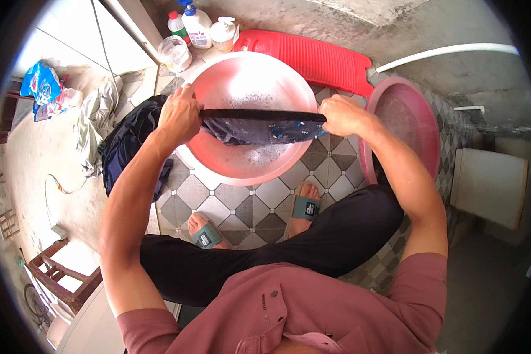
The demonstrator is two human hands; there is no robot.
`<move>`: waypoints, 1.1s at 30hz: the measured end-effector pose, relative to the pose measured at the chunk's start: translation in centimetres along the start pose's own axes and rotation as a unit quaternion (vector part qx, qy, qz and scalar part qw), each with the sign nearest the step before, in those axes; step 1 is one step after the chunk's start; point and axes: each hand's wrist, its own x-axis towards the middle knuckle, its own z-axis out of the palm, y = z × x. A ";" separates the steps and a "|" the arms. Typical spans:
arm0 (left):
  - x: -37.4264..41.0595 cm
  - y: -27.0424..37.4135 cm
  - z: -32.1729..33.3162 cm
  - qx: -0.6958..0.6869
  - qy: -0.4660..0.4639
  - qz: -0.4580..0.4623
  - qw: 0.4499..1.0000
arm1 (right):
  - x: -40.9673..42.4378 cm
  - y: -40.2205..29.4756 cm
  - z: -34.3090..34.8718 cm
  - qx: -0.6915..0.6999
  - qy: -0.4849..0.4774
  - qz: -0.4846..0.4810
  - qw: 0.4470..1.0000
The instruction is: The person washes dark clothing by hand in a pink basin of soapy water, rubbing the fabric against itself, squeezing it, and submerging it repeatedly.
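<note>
A dark printed garment with a black band (265, 116) is stretched taut between my two hands, above a large pink plastic basin (248, 175). My left hand (180, 113) is closed around one end of the band, near the basin's left rim. The other end is in the grip of my right hand (343, 114), at the right rim. The cloth hangs below the band and hides part of the basin. Soapy water with foam (256, 98) shows in the basin on both sides of the cloth.
Behind the basin lies a red plastic washboard (305, 57). Bottles, including a white pump bottle (198, 28), and a clear tub (175, 54) stand back left. Dark clothes (130, 132) are heaped at left. A second pink basin (427, 128) leans at right, near a white pipe (447, 52).
</note>
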 end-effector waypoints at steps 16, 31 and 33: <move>4.7 0.0 6.1 -0.711 -0.015 -0.148 0.687 | 12.8 -0.3 2.4 0.325 0.048 -0.171 0.929; 3.8 4.3 19.8 -0.361 0.257 -0.484 0.755 | 19.1 -9.0 17.4 0.389 0.228 0.174 0.875; 3.0 4.0 20.6 -0.378 0.203 -0.496 0.755 | 19.8 -8.4 18.2 0.324 0.123 0.187 0.919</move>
